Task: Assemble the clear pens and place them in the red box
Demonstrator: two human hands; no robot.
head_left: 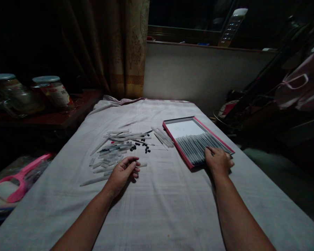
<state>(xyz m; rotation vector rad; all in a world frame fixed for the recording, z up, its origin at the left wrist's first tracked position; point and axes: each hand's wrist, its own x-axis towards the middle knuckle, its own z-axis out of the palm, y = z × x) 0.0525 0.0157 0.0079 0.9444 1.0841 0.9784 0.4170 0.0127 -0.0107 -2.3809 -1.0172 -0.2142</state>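
My left hand (125, 172) hovers at the near right side of a loose pile of clear pen barrels (116, 147), its fingers loosely curved and apart. A short length of clear tube (143, 165) shows just beyond its fingertips; I see no grip on it. Small black pen caps (138, 144) lie scattered beside the pile. My right hand (219, 161) is closed at the near edge of a shallow red-rimmed box (180, 150). What its fingers hold is hidden. Inside the box, a row of clear pens (196, 146) lies side by side.
Several slim clear tubes (163, 137) lie together against the box's left side. A white cloth (157, 209) covers the table. On a dark side table (75, 116) at left stand a lidded jar (53, 91) and a glass mug (18, 94). Pink scissors-like handles (22, 177) lie at lower left.
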